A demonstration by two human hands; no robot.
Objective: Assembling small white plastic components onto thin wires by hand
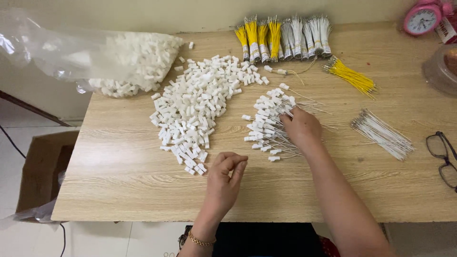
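Right now the right hand (302, 127) lies palm down on a fanned heap of finished leads (266, 124) near the middle of the tabletop (119, 166), fingers bent and fingertips pressing into the stack; whether it pinches one lead I cannot tell. Each lead is a thin pale wire ending in a small white plastic block, the blocks bunched to the left and the wires trailing right under the hand. The left hand (224, 183) hovers nearer the front edge, thumb and fingertips curled together as if nipping something tiny, though nothing shows between them. Just left of it sprawls a big pile of loose white connectors (193, 107), small, blocky and matte. A clear bag (128, 64) of more connectors sits at the far left corner. Bundled yellow and white wires (283, 35) line the far edge, loose yellow wires (351, 77) and white wires (382, 134) lie to the right, near black glasses (442, 159) and a pink clock (422, 18).
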